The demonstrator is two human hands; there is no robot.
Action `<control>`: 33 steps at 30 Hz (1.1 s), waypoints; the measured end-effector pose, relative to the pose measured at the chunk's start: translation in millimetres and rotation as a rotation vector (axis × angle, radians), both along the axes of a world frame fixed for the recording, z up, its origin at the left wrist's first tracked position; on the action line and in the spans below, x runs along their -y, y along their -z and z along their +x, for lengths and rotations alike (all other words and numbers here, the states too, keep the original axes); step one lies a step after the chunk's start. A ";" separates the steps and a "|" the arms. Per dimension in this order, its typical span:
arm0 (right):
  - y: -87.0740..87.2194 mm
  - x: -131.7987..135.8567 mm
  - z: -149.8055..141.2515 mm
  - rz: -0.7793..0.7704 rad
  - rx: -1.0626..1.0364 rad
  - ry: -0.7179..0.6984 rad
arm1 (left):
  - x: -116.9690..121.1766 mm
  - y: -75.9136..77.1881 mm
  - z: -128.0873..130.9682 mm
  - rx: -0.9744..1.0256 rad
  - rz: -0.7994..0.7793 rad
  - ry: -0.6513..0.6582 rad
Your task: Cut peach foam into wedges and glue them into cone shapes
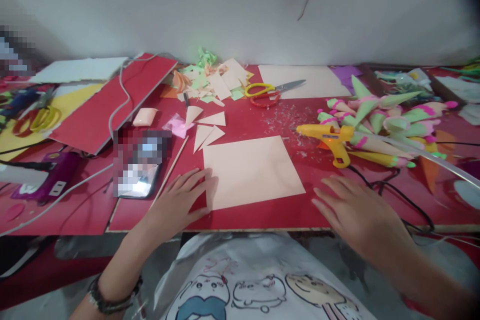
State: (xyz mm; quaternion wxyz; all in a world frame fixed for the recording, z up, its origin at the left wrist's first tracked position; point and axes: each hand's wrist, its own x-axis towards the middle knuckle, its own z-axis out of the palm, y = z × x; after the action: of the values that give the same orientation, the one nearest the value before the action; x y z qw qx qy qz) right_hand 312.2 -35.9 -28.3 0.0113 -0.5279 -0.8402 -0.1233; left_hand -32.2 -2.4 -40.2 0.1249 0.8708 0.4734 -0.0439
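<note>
A pale peach sheet of paper (255, 172) lies flat on the red tabletop (240, 110) in front of me. My left hand (180, 197) rests at its left edge, fingers stretched out, the fingertips touching the paper. To the right of the sheet, my right hand (348, 210) lies over the table with fingers spread and nothing in them. Just behind the sheet are several cut paper triangles (209, 137) and a small paper cone (194, 114). A yellow hot glue gun (330, 137) with a long glue stick lies beyond my right hand.
Scissors (270, 92) lie near a heap of paper scraps (213, 80) by the wall. Several green and pink paper cones (386, 115) pile up at right. At left are a phone (144, 175), a thin stick (172, 167), a purple power strip (50, 175) and loose cables.
</note>
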 end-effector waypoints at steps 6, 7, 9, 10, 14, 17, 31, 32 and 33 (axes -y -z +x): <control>-0.1 -33.4 -29.3 -0.193 -0.215 -0.199 | -3.3 -5.4 11.0 0.034 -0.035 -0.037; 2.9 -38.7 -36.8 -0.273 -0.272 -0.269 | -3.9 -6.3 14.4 0.045 -0.030 -0.046; 9.5 -48.1 -49.1 -0.368 -0.350 -0.347 | -4.3 -8.1 21.0 0.063 -0.019 -0.045; 12.4 -52.0 -53.2 -0.386 -0.364 -0.375 | -4.0 -9.1 23.9 0.065 -0.010 -0.043; 17.6 -60.0 -58.9 -0.249 -0.312 -0.537 | 0.1 -14.5 33.6 0.090 0.064 -0.050; 13.8 -59.8 -58.9 -0.079 -0.272 -0.671 | 4.4 -19.8 40.2 0.171 0.085 -0.021; -57.3 -66.2 -101.4 0.365 -0.444 -0.629 | -15.5 -77.7 60.4 0.214 0.701 0.228; -59.4 -67.0 -103.1 0.374 -0.449 -0.639 | -16.8 -81.3 60.6 0.213 0.714 0.239; -61.3 -68.1 -103.5 0.387 -0.453 -0.645 | -17.7 -84.3 60.0 0.212 0.721 0.244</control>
State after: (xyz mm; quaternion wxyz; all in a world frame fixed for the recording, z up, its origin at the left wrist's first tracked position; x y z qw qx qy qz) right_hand 208.7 32.3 33.1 0.3321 -0.2406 -0.8997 -0.1496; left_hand 27.8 15.3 44.1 -0.1469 0.9083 0.3362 0.2008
